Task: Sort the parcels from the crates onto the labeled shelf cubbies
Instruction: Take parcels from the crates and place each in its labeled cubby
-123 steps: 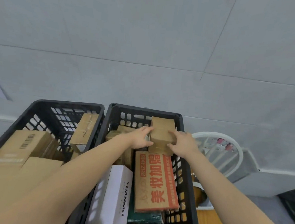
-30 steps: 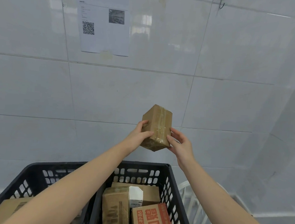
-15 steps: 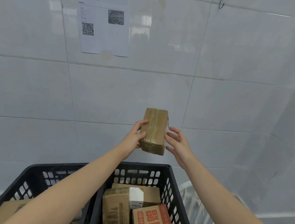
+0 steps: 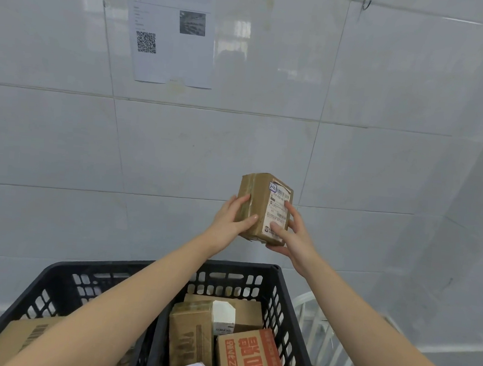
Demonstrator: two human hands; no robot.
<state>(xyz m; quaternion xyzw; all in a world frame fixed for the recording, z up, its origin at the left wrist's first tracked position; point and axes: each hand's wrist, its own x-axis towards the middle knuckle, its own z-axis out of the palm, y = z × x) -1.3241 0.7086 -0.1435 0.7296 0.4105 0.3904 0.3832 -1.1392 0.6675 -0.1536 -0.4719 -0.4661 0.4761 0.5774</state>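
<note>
I hold a small brown cardboard parcel [image 4: 257, 201] up in front of the tiled wall, above the crates. Its white shipping label with a barcode now faces me. My left hand [image 4: 231, 224] grips its left side with the thumb across the front. My right hand [image 4: 291, 233] grips its right side and bottom, thumb on the label. Below stand two black plastic crates: the right crate [image 4: 280, 298] holds several boxes, among them one with red print [image 4: 249, 359]. The left crate [image 4: 62, 284] holds a large brown box [image 4: 23, 336].
A printed sheet with a QR code [image 4: 171, 30] is taped to the white tiled wall. A white wire rack [image 4: 323, 339] stands right of the crates. A hook [image 4: 366, 0] hangs at the top right. No shelf cubbies are in view.
Over four seconds the parcel went from the right crate up to chest height. In the last half second it has been turned so the label faces me, and my right hand has closed on it.
</note>
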